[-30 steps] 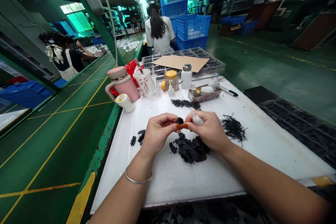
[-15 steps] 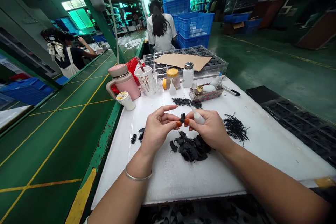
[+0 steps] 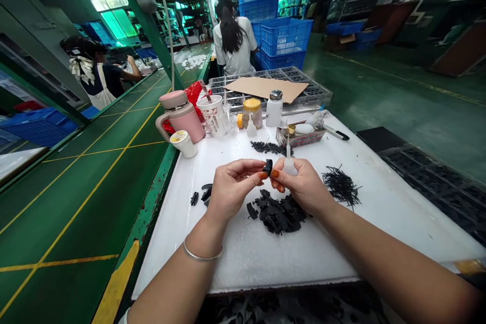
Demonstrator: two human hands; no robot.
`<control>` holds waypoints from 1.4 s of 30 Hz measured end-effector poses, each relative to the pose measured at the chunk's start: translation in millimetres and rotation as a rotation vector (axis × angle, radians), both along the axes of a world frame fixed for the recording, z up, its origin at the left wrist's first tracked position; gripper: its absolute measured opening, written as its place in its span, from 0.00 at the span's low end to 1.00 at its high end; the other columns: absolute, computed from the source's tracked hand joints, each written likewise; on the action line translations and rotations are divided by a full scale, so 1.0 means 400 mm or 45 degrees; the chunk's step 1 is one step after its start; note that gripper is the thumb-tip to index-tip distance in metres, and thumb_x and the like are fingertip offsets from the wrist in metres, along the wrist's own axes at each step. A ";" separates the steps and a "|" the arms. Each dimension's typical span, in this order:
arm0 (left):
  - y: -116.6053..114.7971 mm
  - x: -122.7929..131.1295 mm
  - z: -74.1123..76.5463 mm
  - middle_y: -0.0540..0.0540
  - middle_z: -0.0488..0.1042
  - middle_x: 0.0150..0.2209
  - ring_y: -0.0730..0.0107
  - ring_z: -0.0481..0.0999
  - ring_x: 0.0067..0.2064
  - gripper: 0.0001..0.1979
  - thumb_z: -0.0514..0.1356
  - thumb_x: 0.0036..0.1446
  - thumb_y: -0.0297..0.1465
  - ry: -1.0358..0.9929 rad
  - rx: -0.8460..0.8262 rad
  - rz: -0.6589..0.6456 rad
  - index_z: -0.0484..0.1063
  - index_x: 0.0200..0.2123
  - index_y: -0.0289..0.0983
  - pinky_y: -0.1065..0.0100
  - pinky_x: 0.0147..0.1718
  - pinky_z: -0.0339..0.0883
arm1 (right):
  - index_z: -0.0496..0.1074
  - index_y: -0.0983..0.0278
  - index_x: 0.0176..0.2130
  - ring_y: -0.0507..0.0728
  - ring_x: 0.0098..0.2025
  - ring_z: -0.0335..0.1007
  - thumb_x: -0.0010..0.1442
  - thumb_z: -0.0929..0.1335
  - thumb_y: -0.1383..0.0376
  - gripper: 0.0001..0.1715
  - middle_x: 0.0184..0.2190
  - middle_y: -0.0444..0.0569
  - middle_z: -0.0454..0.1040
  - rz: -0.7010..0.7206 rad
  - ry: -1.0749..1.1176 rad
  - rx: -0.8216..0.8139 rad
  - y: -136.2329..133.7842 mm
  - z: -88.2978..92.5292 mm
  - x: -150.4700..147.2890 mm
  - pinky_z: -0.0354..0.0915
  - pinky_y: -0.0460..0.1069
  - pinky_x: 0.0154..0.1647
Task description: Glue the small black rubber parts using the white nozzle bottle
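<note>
My left hand (image 3: 232, 187) pinches a small black plastic part (image 3: 268, 166) between thumb and fingers above the white table (image 3: 379, 212). My right hand (image 3: 304, 185) touches the same part with its fingertips and also grips a small white squeeze bottle (image 3: 289, 163) with a thin nozzle pointing up. Just under both hands lies a heap of black plastic parts (image 3: 279, 212). A few finished-looking black parts (image 3: 201, 195) lie to the left of my left hand.
A bundle of thin black pins (image 3: 339, 185) lies to the right, small black bits (image 3: 268, 148) behind. At the back stand a pink mug (image 3: 180, 116), cups, jars, a white bottle (image 3: 274, 108) and part trays under cardboard (image 3: 261, 87). Two other people work further back.
Both hands have risen slightly. The squeeze bottle has turned from tilted left to nozzle up. The black part sits a little higher between the fingertips.
</note>
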State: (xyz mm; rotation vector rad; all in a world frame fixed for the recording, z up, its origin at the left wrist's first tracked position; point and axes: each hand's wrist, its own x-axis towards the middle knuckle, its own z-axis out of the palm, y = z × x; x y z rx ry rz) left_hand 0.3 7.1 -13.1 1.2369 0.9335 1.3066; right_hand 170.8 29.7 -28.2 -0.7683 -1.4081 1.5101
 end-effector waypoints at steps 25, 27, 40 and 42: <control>0.022 -0.030 0.003 0.45 0.80 0.35 0.69 0.81 0.37 0.11 0.66 0.52 0.32 -0.177 -0.239 -0.079 0.73 0.38 0.35 0.75 0.32 0.72 | 0.66 0.62 0.55 0.54 0.36 0.72 0.62 0.66 0.52 0.26 0.40 0.50 0.72 -0.432 -0.326 0.298 0.006 0.046 0.059 0.72 0.47 0.31; 0.022 -0.030 0.003 0.44 0.80 0.34 0.69 0.80 0.37 0.11 0.66 0.52 0.33 -0.102 -0.211 -0.045 0.73 0.38 0.35 0.74 0.32 0.72 | 0.67 0.62 0.53 0.54 0.38 0.72 0.62 0.67 0.54 0.24 0.42 0.51 0.74 -0.434 -0.359 0.331 0.009 0.049 0.062 0.72 0.48 0.33; 0.016 -0.024 0.002 0.46 0.78 0.31 0.69 0.78 0.33 0.10 0.66 0.49 0.32 0.224 -0.006 0.166 0.74 0.36 0.34 0.68 0.33 0.74 | 0.76 0.61 0.35 0.52 0.25 0.66 0.49 0.76 0.58 0.14 0.31 0.47 0.75 -0.870 -0.229 0.596 -0.019 0.066 0.081 0.59 0.47 0.20; 0.016 -0.026 -0.001 0.46 0.77 0.31 0.68 0.78 0.32 0.11 0.66 0.49 0.32 0.254 0.018 0.167 0.74 0.37 0.34 0.67 0.34 0.74 | 0.76 0.61 0.34 0.54 0.27 0.68 0.48 0.77 0.59 0.14 0.31 0.47 0.75 -0.868 -0.180 0.595 -0.019 0.066 0.077 0.61 0.48 0.22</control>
